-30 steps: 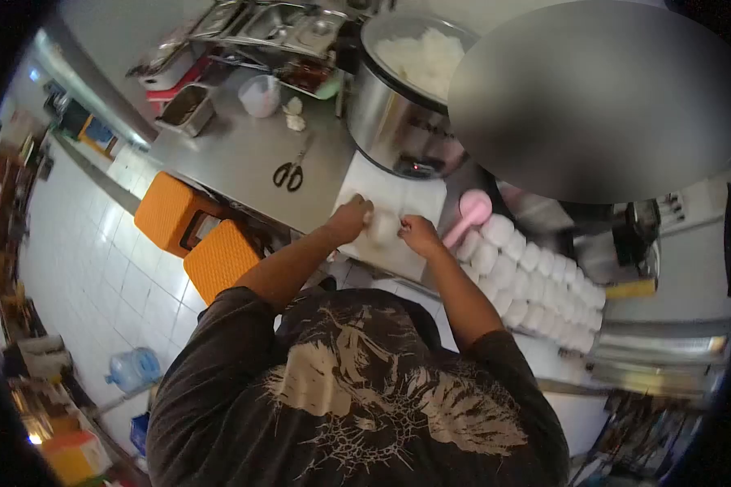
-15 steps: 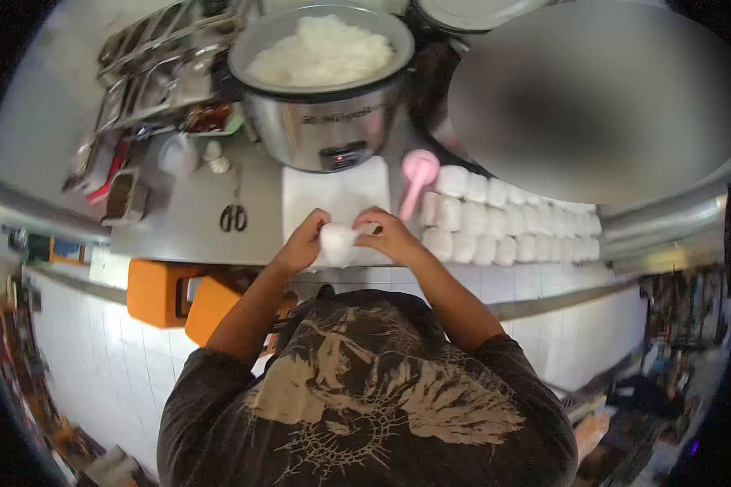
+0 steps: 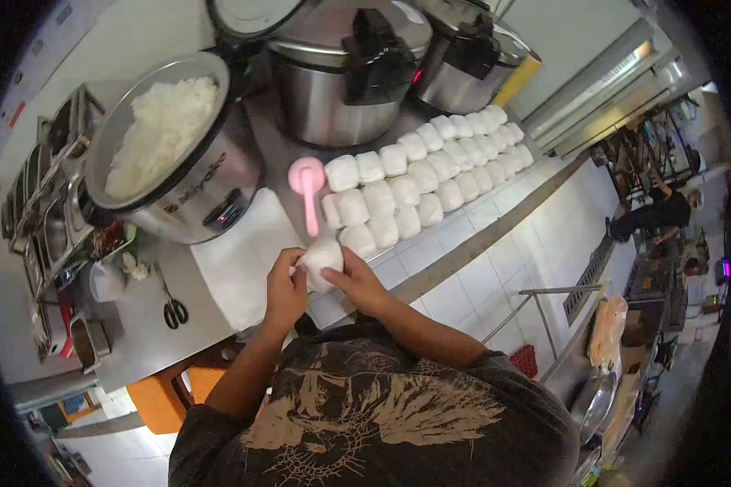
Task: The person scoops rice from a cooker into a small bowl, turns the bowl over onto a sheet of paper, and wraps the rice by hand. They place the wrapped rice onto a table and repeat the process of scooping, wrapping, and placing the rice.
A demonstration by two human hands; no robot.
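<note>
Between both hands, just off the front edge of the steel table, is a white wrapped rice packet (image 3: 323, 258). My left hand (image 3: 285, 290) grips its left side, thumb up against the wrapping. My right hand (image 3: 356, 282) closes on the right side with the thumb pressed on the front. Just beyond the packet lies a pink scoop (image 3: 307, 180), its handle pointing toward me. Rows of similar white packets (image 3: 406, 191) line the table to the right. White wrapping sheets (image 3: 248, 258) lie left of my hands.
An open rice cooker (image 3: 219, 183) full of rice (image 3: 164, 130) stands back left. Closed cookers (image 3: 321, 101) stand behind the packets. Scissors (image 3: 174, 312), a plastic cup (image 3: 105, 282) and metal containers (image 3: 57, 207) are on the left. Orange stools (image 3: 156, 402) sit below the table; a person (image 3: 666, 213) is far right.
My view has turned right. Both hands have moved from over the wrapping sheets toward the packet rows. The right fingers have shifted from the wrapping's edge to around the packet's side.
</note>
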